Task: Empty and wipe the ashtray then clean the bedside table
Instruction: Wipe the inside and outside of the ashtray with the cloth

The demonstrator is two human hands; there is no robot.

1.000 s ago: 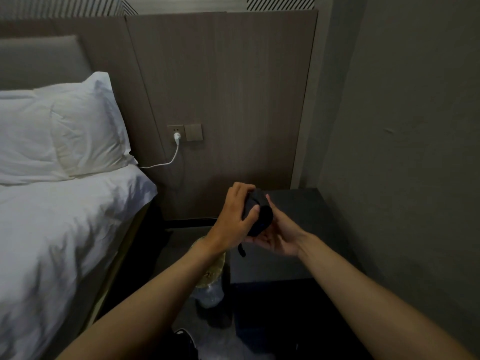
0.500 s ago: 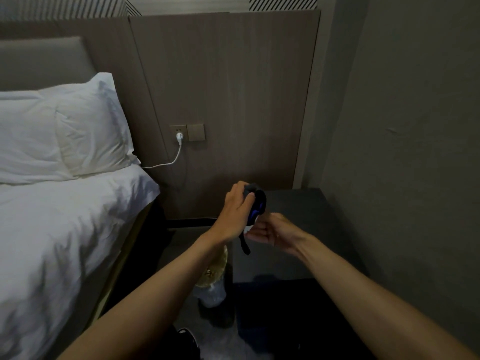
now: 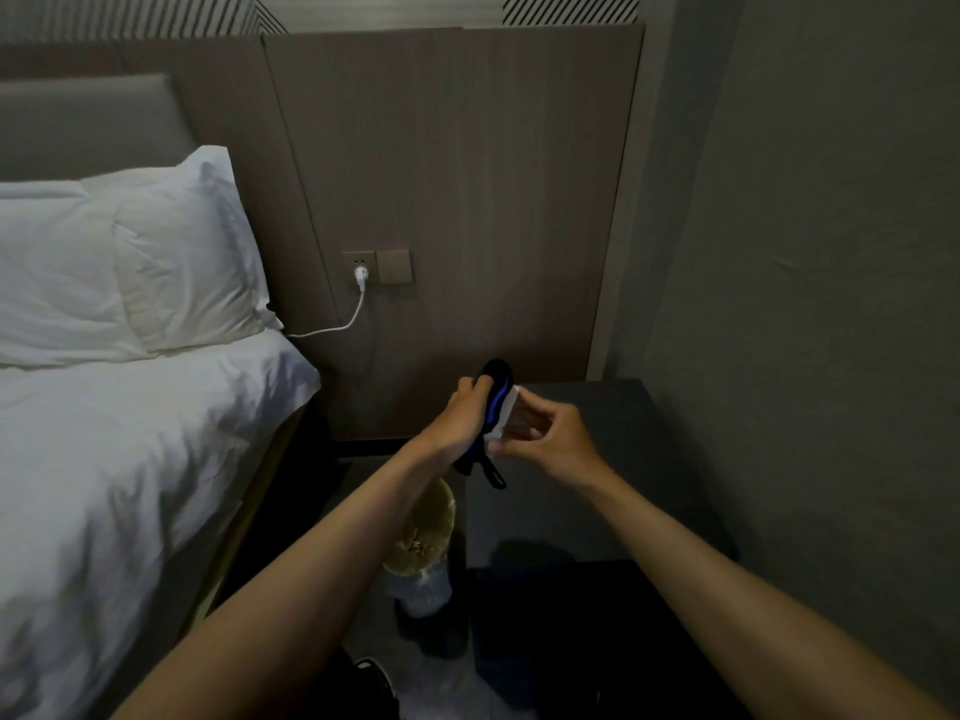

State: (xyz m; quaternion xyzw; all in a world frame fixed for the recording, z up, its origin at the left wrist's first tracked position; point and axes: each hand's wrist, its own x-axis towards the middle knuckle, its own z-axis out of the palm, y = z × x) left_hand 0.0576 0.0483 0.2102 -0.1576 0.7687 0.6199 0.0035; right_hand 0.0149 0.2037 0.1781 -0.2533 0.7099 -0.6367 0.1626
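Dark ashtray (image 3: 496,402) held on edge in mid-air above the bedside worktop (image 3: 587,511), white tissue (image 3: 505,415) pressed to its face.

Left hand (image 3: 457,423) curls its fingers over the ashtray's rim and back, its grip clamped on the dish; right hand (image 3: 545,439) pinches the tissue against the inner face — both clear of the worktop, just right of a lined bin (image 3: 423,537) on the floor beside the bed (image 3: 130,459). Tipped nearly upright, the dish runs its long line up and down, bowl facing right toward the wiping hand, a blue edge showing. It looks rigid, smooth and likely breakable, light enough for one hand — the rim seems the safest hold, since a glossy face could slip under rubbing.
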